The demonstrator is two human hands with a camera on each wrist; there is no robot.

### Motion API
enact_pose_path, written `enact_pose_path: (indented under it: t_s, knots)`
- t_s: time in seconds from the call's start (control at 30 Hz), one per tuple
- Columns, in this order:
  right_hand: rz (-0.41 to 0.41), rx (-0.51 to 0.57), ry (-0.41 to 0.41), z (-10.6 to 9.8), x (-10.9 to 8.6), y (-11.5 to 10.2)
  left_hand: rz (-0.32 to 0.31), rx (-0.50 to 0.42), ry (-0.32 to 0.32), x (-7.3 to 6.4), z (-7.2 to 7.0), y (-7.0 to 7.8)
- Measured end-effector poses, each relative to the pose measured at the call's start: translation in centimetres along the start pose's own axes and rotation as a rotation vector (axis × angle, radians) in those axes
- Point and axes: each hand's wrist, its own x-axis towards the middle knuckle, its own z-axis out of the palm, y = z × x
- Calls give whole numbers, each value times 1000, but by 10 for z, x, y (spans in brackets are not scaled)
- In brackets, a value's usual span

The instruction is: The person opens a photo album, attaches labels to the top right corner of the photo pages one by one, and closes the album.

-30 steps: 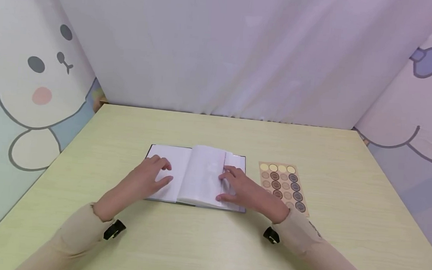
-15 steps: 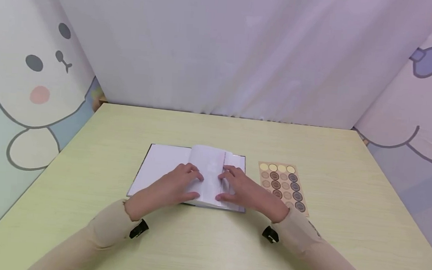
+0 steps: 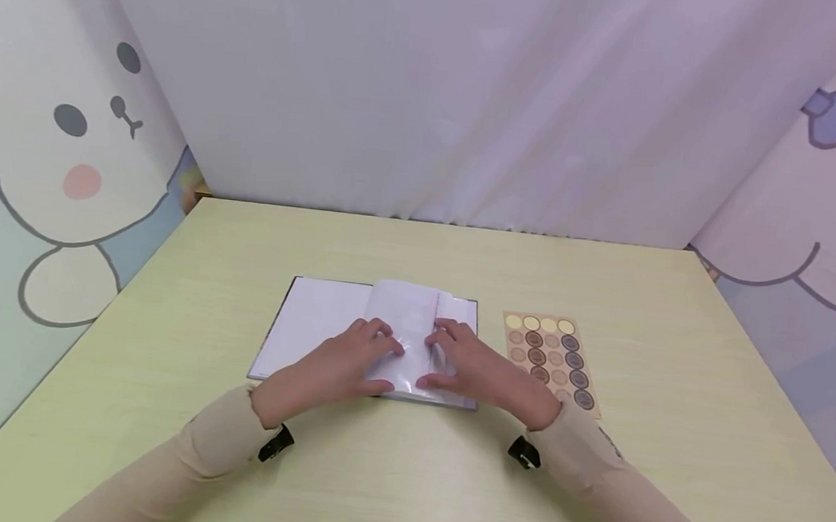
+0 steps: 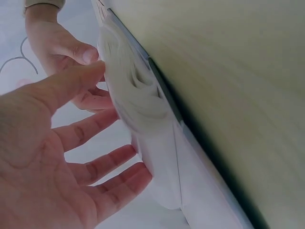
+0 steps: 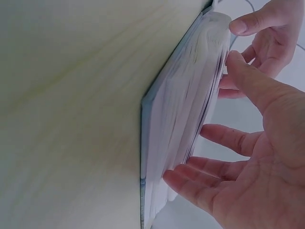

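An open photo album [image 3: 322,307] with a dark cover and glossy, sleeve-like pages lies in the middle of the table. Its thick stack of pages [image 4: 131,81] shows edge-on in the left wrist view, bulging in loose folds. My left hand [image 3: 343,362] rests its fingertips on the page stack near the spine, fingers spread and slightly bent. My right hand [image 3: 474,370] touches the right edge of that stack with its fingertips. In the right wrist view, the page edges [image 5: 190,95] fan out beside the fingers. Neither hand pinches a page.
Right of the album lies a tan sheet of round stickers [image 3: 537,356], partly covered by the right forearm. The pale wooden table [image 3: 405,476] backs onto a white curtain [image 3: 413,101]. Cartoon-printed cloths hang at both sides.
My left hand has moved right, from over the left-hand white page onto the page stack, and its fingers now touch the glossy page. The right hand has stayed in place.
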Motion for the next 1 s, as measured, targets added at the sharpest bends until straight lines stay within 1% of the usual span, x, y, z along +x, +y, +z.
enact_pose_path:
  t_s: [0.1,0.17,0.33,0.6,1.0]
  knots:
    - [-18,-13,20,1,1,0,3,7,13,1,1,0]
    - [-10,-8,18,1,1,0,5,9,18,0,2,0]
    - [-4,3,-3,3,-1,-1,9,13,11,-1,5,-1]
    - [-39,-29,24,2,0,-2,16,45,14,0,7,-1]
    - [-27,-22,25,1,-1,-3,23,53,10,0,7,0]
